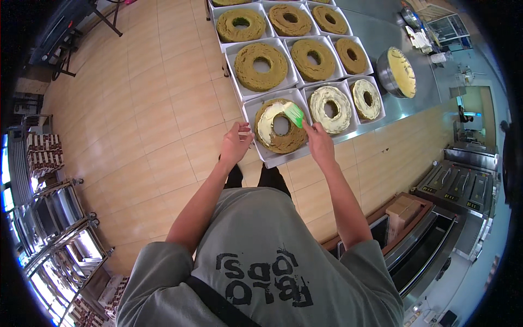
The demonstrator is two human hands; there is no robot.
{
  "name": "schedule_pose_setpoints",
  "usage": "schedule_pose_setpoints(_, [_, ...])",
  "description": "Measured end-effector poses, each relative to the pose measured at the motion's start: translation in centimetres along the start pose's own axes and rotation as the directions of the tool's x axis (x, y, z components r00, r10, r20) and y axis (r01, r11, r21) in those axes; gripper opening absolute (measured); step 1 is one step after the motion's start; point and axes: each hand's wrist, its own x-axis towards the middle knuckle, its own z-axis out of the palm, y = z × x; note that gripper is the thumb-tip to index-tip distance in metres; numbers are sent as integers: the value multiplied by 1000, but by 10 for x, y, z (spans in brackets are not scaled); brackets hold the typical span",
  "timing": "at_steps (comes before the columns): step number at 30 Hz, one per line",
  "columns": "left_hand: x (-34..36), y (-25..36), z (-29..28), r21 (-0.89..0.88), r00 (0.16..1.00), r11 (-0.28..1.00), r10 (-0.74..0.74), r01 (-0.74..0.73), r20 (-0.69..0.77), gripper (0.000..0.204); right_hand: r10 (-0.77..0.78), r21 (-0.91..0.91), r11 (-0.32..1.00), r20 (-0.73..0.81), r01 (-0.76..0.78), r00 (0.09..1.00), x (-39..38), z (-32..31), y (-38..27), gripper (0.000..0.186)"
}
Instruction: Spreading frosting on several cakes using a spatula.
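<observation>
My right hand (321, 143) grips a pastry brush with a green head (295, 114). The brush rests on the upper right of a brown ring cake (289, 143) in a white open box (279, 160). Pale cream (265, 124) covers the left and upper part of this ring; its lower right is bare. At the box's left side, my left hand (236, 144) has its fingers curled against the edge. Just right of this box, two more ring cakes, a nearer one (339, 116) and a farther one (373, 101), are coated all over in cream.
Several uncoated ring cakes (261, 66) in white boxes stand in rows beyond, on a steel table (376, 41). A metal bowl (400, 73) of yellowish cream sits at the right. Metal racks (60, 234) are at lower left, and steel kitchen equipment (455, 185) at right.
</observation>
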Motion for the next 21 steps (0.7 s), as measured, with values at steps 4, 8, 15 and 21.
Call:
schedule_pose_setpoints(4, [-3, -8, 1, 5, 1000, 1000, 20, -20, -1, 41, 110, 20, 994, -7, -110, 994, -52, 3, -9, 44])
schedule_pose_setpoints(8, [-5, -10, 0, -18, 1000, 1000, 8, -8, -9, 41, 218, 56, 974, 43, -220, 975, -101, -2, -37, 41])
schedule_pose_setpoints(15, [-3, 1, 0, -15, 1000, 1000, -13, 13, 19, 42, 196, 378, 918, -170, -120, 966, -42, 8, -77, 39])
schedule_pose_setpoints(21, [2, -5, 0, 24, 999, 999, -31, 30, 38, 42, 147, -19, 989, 163, -146, 976, -44, 17, -108, 46])
